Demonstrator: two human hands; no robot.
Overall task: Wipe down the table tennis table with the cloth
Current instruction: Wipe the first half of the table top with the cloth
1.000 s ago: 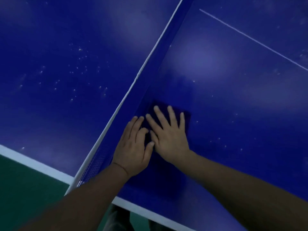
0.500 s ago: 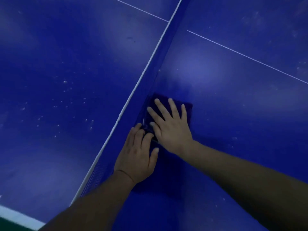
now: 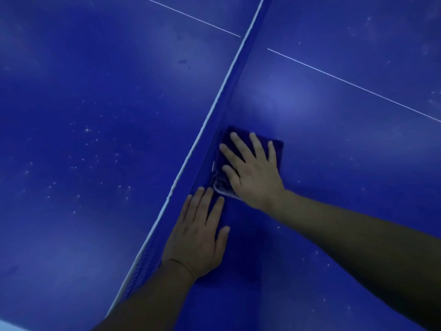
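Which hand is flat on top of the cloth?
The right hand, fingers spread on the dark blue cloth by the net; the left hand lies on the table.

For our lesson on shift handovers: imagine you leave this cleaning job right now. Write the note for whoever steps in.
Right hand: flat, fingers spread, pressing the cloth onto the table right beside the net.
Left hand: flat on the bare table alongside the net, nearer the person than the cloth.
Done: hard to say; this half shows few specks.
Left: the half across the net is dotted with white specks; wipe it.
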